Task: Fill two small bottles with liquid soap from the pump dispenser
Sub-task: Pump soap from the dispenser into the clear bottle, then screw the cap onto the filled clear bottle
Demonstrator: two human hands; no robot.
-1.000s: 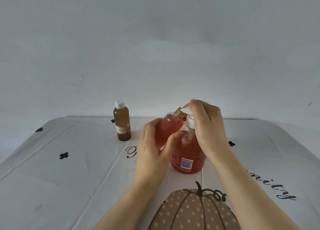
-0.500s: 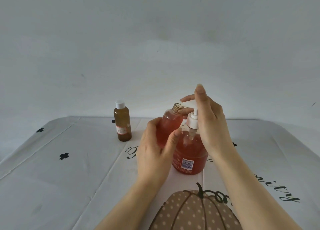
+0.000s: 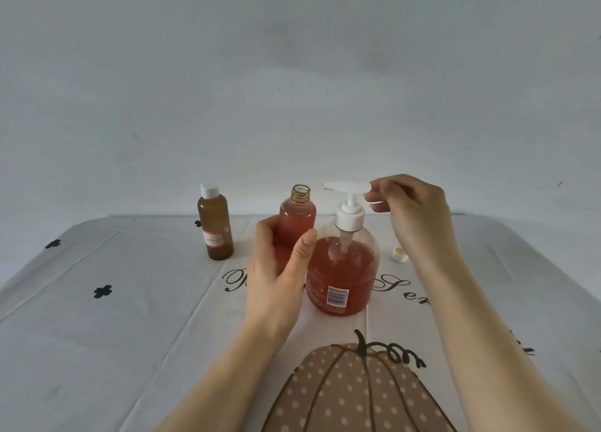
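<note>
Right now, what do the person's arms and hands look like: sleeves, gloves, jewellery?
The left hand and right hand are bare, with no gloves, rings or watch in view. Both forearms are uncovered down to the frame edge; no sleeve shows.

One head-worn wide-angle view looks forward and down across the table toward the wall.

— What kind of place is this?
— A home, by the look of it: a white tablecloth printed with a dotted pumpkin, black clovers and script lettering.
— And behind?
— A plain pale wall on the far side.
</note>
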